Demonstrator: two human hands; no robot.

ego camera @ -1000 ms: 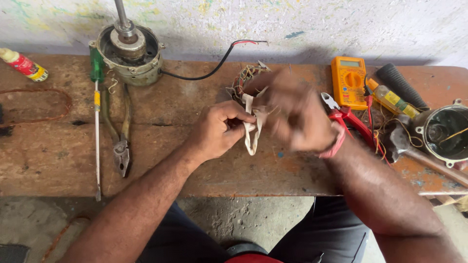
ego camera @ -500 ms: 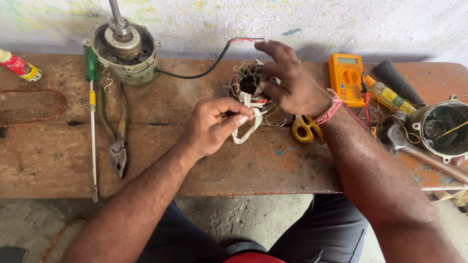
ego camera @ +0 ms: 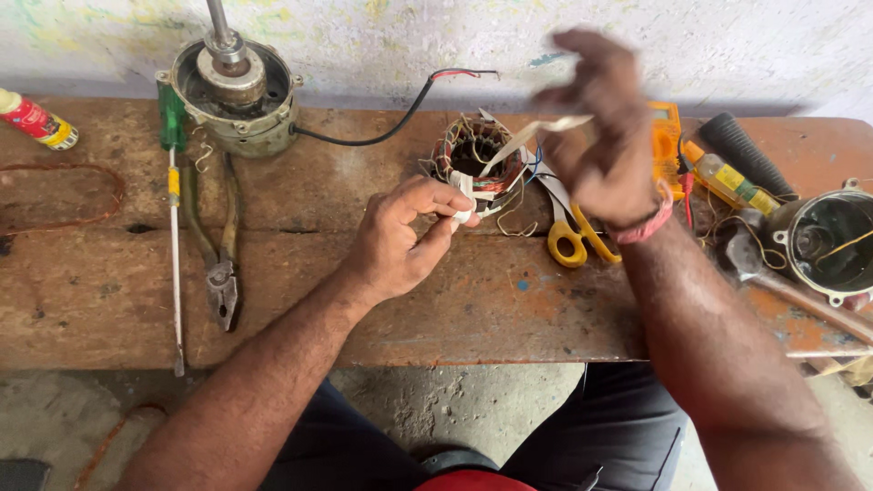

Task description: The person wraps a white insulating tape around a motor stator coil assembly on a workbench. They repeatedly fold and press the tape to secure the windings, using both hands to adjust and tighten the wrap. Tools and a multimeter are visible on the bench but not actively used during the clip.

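Head view: L hand (ego camera: 400,241) sits low-centre over the wooden bench (ego camera: 455,300), thumb and fingers pinched on the white end of a tape strip (ego camera: 523,136) right at the edge of the wound stator coil (ego camera: 477,164). The coil lies on the bench just beyond the L fingertips, touching them or nearly so, w/ loose wire ends sticking out around it.

R hand (ego camera: 600,127) is raised above & to the right of the coil, blurred; fingers curled, gripping the other end of the strip, which runs taut from the coil up to it. A red band sits on the R wrist.

Just under the R hand: yellow-handled scissors (ego camera: 573,241) flat on the bench, partly hidden by the wrist. Behind the R hand an orange multimeter (ego camera: 666,136), mostly covered. Further right of it a small yellow bottle (ego camera: 727,182), a black handle (ego camera: 746,150), and a round metal housing (ego camera: 832,241) at the bench edge.

Well left of the L hand: pliers (ego camera: 214,245) and a green-handled screwdriver (ego camera: 173,209) lying side by side. Beyond them, a motor body w/ shaft (ego camera: 232,91), black cable trailing toward the coil. Far left, a red spray can (ego camera: 36,120).
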